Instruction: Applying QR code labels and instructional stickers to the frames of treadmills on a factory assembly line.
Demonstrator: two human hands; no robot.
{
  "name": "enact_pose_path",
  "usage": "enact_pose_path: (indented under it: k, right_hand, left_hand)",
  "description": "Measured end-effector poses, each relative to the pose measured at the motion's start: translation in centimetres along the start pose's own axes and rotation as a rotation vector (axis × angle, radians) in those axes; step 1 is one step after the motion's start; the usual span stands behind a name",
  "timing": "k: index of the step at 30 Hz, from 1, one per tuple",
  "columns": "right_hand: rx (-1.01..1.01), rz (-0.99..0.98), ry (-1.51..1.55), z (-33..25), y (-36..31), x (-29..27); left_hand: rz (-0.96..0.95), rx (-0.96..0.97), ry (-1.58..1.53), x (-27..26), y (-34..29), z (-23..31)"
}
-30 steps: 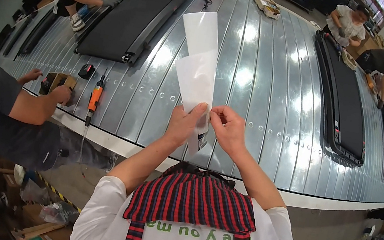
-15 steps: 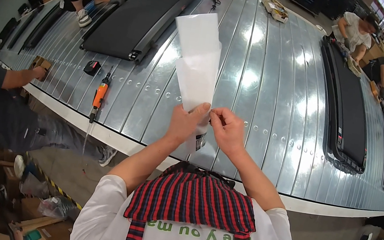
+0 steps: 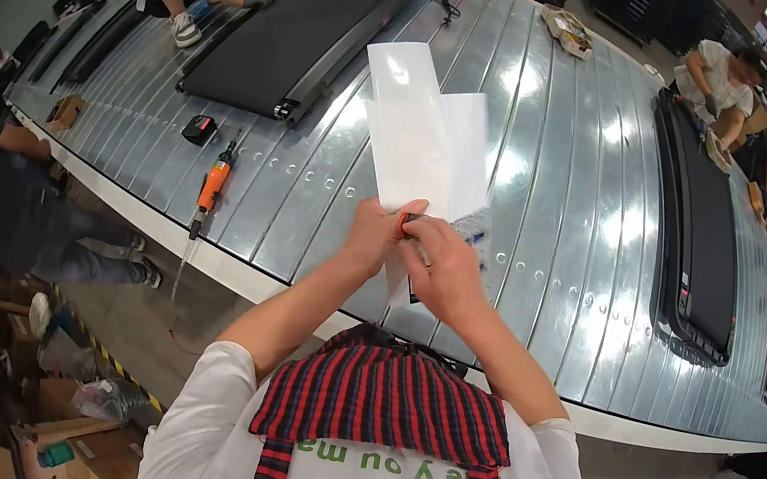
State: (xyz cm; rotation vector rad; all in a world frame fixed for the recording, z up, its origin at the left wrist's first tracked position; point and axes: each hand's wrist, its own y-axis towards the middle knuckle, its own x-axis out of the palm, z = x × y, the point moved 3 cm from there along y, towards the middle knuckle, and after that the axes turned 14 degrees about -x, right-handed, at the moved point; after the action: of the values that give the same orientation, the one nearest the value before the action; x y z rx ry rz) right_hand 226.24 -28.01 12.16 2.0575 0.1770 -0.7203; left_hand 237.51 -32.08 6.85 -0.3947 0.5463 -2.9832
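In front of me, above the metal table, I hold a fan of glossy white sheets [image 3: 407, 132]. My left hand [image 3: 376, 236] is closed round their lower end, thumb on top. Fingers bent in a pinch, my right hand [image 3: 446, 268] meets the left thumb at a small red and black piece [image 3: 406, 222], whose kind I cannot make out. A clear plastic packet [image 3: 473, 224] with something blue shows beyond the right hand, partly behind the sheets. The sheets' lower ends are largely hidden by both hands.
Left of the sheets lie an orange power screwdriver [image 3: 213, 183] and a black battery pack [image 3: 199, 129]. Black flat treadmill-like decks [image 3: 296, 32] rest on the ribbed metal table [image 3: 571, 210], with another deck [image 3: 701, 222] at right. Co-workers stand or crouch around it.
The white sheets have spread apart, and the plastic packet has come into view. My right hand has moved onto the small red and black piece. A co-worker at left has drawn back from the table.
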Motion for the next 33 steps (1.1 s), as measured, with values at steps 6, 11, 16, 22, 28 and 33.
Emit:
enact_pose_path:
  k: [6,11,16,22,28,33]
  right_hand:
    - [-0.064,-0.052,-0.066,0.4,1.5,-1.0]
    - [-0.157,-0.130,-0.133,0.0,2.5,0.6]
    - [-0.172,-0.111,-0.124,-0.3,2.4,0.5]
    - [-0.207,-0.205,-0.171,-0.6,1.6,0.6]
    - [0.316,0.125,0.076,3.5,-0.2,-3.4]
    - [0.507,0.179,0.559,4.2,-1.4,-3.7]
  left_hand:
    - [-0.010,-0.011,0.069,-1.8,0.3,1.1]
    - [0.056,0.470,0.535,-3.8,0.9,-0.6]
    - [0.015,0.224,0.311,-2.9,0.6,-0.6]
    - [-0.033,0.050,0.102,-3.8,0.6,0.8]
    - [-0.145,0.053,0.359,-6.8,-1.3,3.4]
    - [-0.395,0.159,0.437,-6.2,-3.6,4.8]
